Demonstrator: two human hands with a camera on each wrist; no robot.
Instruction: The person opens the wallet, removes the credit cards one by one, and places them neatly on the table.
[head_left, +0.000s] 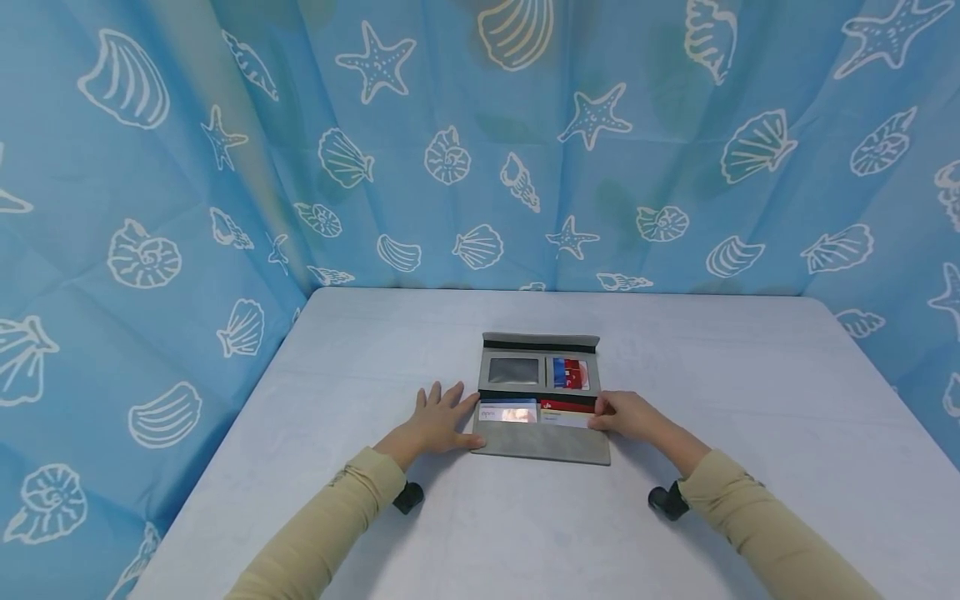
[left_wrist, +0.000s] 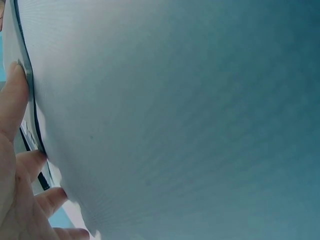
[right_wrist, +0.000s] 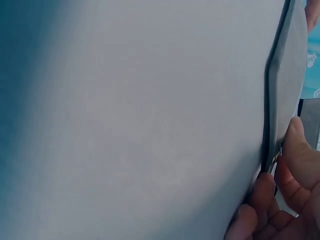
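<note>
A grey wallet [head_left: 540, 442] lies unfolded on the table, its long side running left to right. My left hand [head_left: 435, 423] is spread at its left edge, thumb resting on the lower flap and fingers on or beside the edge. At the right edge, my right hand [head_left: 626, 415] pinches the right end of a pale card [head_left: 564, 419] with thumb and curled index finger; a red card [head_left: 558, 406] shows behind it. A white card [head_left: 498, 413] sits in the lower left pocket. In the right wrist view the thumb [right_wrist: 298, 145] lies over the wallet's edge.
In the wallet's upper half are a dark clear window [head_left: 513, 371] and a blue-and-red card [head_left: 572, 374]. The white table [head_left: 525, 533] extends around it. Black wrist devices [head_left: 408, 497] hang beneath both sleeves. A blue shell-print curtain [head_left: 465, 125] stands behind and left.
</note>
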